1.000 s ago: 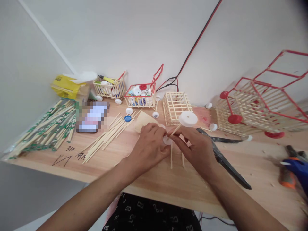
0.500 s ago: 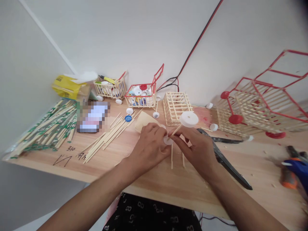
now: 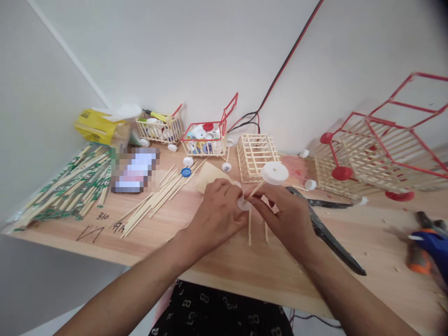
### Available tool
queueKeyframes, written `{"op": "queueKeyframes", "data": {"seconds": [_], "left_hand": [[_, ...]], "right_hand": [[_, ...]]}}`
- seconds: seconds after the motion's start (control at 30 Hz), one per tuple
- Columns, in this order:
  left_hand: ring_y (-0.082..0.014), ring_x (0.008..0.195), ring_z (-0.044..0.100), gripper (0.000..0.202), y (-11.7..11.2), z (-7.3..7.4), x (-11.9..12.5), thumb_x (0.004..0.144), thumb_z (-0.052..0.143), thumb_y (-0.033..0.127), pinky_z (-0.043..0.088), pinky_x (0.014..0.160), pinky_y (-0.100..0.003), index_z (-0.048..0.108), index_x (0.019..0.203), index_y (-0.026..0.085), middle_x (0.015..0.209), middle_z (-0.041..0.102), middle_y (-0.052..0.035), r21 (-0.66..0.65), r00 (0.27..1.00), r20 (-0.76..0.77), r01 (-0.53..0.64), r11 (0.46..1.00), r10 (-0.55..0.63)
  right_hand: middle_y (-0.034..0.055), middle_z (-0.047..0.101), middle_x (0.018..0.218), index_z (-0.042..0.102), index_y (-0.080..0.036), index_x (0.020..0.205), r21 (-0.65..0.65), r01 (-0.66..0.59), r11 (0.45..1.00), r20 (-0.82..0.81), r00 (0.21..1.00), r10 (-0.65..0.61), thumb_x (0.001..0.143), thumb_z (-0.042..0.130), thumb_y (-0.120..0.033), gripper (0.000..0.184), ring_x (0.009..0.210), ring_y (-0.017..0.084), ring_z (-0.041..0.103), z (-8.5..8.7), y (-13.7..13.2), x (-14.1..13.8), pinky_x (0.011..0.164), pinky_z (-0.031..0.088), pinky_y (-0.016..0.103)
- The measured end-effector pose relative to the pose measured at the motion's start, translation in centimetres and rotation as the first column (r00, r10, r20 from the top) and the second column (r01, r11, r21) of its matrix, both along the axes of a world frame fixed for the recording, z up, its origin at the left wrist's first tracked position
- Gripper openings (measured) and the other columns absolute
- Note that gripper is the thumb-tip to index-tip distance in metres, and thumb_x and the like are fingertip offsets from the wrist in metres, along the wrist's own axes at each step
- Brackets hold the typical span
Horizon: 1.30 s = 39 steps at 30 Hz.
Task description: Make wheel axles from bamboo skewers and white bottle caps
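Observation:
My left hand [image 3: 220, 205] is closed on a white bottle cap [image 3: 244, 204], mostly covered by the fingers. My right hand [image 3: 285, 212] pinches a short wooden stick [image 3: 258, 188] that bears a large white bottle cap [image 3: 275, 173] on its upper end. The stick's lower end meets the cap in my left hand; whether it sits inside the cap I cannot tell. Below both hands, two thin sticks [image 3: 249, 228] point toward the table's front edge. A slatted stick basket [image 3: 259, 156] stands just behind the hands.
Loose sticks [image 3: 154, 203], a phone [image 3: 136, 170] and bagged chopsticks [image 3: 70, 186] lie to the left. Two small carts [image 3: 205, 140] with bottle caps stand along the wall. Black-handled pliers [image 3: 332, 242] lie beside my right forearm. Larger red-trimmed carts [image 3: 378, 149] and a blue tool [image 3: 432, 247] are rightward.
Almost nothing differs. Both hands keep the same grip on the caps and stick, and the whole view has shifted very slightly.

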<state>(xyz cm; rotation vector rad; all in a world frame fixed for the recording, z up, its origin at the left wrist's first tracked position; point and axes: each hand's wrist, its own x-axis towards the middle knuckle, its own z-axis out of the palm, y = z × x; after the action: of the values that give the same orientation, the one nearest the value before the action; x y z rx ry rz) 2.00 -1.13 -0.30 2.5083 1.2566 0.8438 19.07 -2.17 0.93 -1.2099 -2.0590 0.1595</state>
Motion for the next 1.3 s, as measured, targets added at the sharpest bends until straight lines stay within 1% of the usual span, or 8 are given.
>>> {"op": "queueKeyframes", "data": {"seconds": [0.4, 0.93, 1.13, 1.3], "left_hand": [[-0.0255, 0.102, 0.046, 0.016, 0.04, 0.02, 0.03, 0.076, 0.059, 0.019, 0.040, 0.092, -0.039, 0.053, 0.090, 0.015, 0.093, 0.058, -0.0077, 0.011, 1.000, 0.001, 0.005, 1.000, -0.005], [-0.0255, 0.100, 0.047, 0.014, 0.03, 0.02, 0.02, 0.077, 0.059, 0.021, 0.041, 0.090, -0.039, 0.052, 0.089, 0.016, 0.092, 0.059, -0.0073, 0.019, 1.000, 0.009, -0.003, 1.000, 0.003], [-0.0268, 0.102, 0.047, 0.014, 0.00, 0.04, 0.04, 0.078, 0.058, 0.022, 0.041, 0.091, -0.041, 0.052, 0.089, 0.016, 0.091, 0.059, -0.0076, 0.010, 1.000, 0.002, -0.012, 1.000, 0.012], [-0.0262, 0.102, 0.047, 0.014, -0.02, 0.03, 0.02, 0.077, 0.058, 0.020, 0.040, 0.092, -0.041, 0.052, 0.089, 0.017, 0.091, 0.059, -0.0070, 0.017, 1.000, 0.014, -0.001, 1.000, 0.001]], "right_hand": [[-0.0001, 0.067, 0.079, 0.062, -0.021, 0.084, -0.011, 0.005, 1.000, -0.013, 1.000, -0.005, 0.087, 0.059, -0.021, 0.005, 0.069, 0.013, 0.056, -0.04, 0.05, 0.04, 0.060, 0.041, 0.024], [0.0005, 0.066, 0.078, 0.062, -0.021, 0.082, -0.010, 0.010, 1.000, -0.011, 1.000, -0.011, 0.087, 0.058, -0.020, 0.006, 0.070, 0.014, 0.057, -0.08, -0.01, -0.03, 0.060, 0.041, 0.024], [0.0007, 0.066, 0.077, 0.062, -0.021, 0.083, -0.001, 0.011, 1.000, -0.008, 1.000, -0.011, 0.088, 0.057, -0.022, 0.007, 0.069, 0.014, 0.057, -0.06, -0.04, -0.01, 0.059, 0.041, 0.025], [0.0012, 0.067, 0.078, 0.062, -0.021, 0.082, -0.018, 0.012, 1.000, 0.004, 1.000, -0.012, 0.088, 0.056, -0.023, 0.009, 0.070, 0.015, 0.058, 0.08, 0.02, -0.01, 0.060, 0.041, 0.026]]}}
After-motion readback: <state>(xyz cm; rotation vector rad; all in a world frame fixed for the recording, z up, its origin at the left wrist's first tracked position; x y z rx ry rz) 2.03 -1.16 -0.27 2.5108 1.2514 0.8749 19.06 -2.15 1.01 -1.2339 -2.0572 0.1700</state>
